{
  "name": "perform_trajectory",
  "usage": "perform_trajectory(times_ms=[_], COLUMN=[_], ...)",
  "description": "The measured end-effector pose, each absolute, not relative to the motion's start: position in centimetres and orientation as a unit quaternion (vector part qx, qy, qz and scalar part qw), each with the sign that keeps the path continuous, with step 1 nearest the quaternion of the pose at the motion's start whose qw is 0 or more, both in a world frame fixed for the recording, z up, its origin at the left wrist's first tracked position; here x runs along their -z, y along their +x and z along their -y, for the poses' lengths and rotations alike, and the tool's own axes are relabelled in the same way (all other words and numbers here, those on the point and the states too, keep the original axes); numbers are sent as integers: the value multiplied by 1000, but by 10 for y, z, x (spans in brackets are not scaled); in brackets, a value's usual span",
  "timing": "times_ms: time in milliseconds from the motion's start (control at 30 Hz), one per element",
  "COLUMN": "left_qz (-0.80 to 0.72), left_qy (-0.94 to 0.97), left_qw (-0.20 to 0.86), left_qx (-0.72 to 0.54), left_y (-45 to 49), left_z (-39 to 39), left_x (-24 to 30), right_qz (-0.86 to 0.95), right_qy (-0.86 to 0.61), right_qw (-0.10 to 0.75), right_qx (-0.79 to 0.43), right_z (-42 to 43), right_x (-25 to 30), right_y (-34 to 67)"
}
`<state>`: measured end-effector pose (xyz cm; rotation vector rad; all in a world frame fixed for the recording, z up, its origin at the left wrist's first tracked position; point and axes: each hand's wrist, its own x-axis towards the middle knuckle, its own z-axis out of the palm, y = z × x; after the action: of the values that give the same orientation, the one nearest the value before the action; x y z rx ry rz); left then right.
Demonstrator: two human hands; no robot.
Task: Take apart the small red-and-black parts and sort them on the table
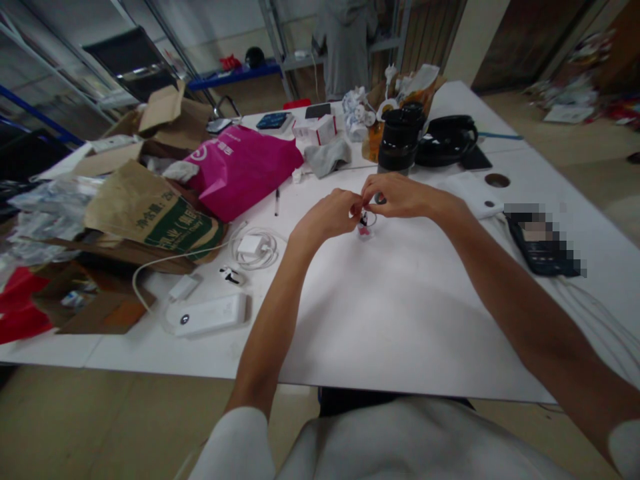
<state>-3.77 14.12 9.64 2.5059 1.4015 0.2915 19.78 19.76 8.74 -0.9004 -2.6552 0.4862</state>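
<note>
left hand (333,213) and right hand (397,195) meet just above the centre of the frame, their fingers narrowed to a pinch. beneath them, a white table (360,327) spans most of the scene. a magenta bag (245,163) lies left of upper centre, beside a brown paper bag (143,203) with green print at the left. a black bottle (397,143) stands upright beyond the right hand, right of upper centre. at lower left rests a white, block-shaped device (213,315); above it sits a white charger (250,245) with coiled cable (257,268). a slim pen (277,202) lies left of centre. smallest, a clear trinket (365,232) with a pinkish-red patch, held at both hands' fingertips, shows just below them, its detail blurred.
</note>
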Motion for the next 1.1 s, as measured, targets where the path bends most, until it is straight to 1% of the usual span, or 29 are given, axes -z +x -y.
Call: perform_trajectory(times_ms=[200, 633, 867, 1100], left_qz=[-486, -459, -465, -453], left_qy=[860, 873, 872, 876], left_qw=[133, 134, 131, 139], left_qx=[-84, -92, -83, -94], left_y=[-38, -38, -37, -39], left_z=[-140, -142, -141, -141], left_x=[-100, -99, -101, -102], right_qz=[919, 919, 919, 925], right_qy=[-321, -274, -257, -249], right_qw=[146, 171, 156, 149], right_qx=[-180, -225, -254, -246], right_z=[-194, -194, -195, -198], right_x=[-89, -85, -83, -81], right_y=[197, 196, 197, 197])
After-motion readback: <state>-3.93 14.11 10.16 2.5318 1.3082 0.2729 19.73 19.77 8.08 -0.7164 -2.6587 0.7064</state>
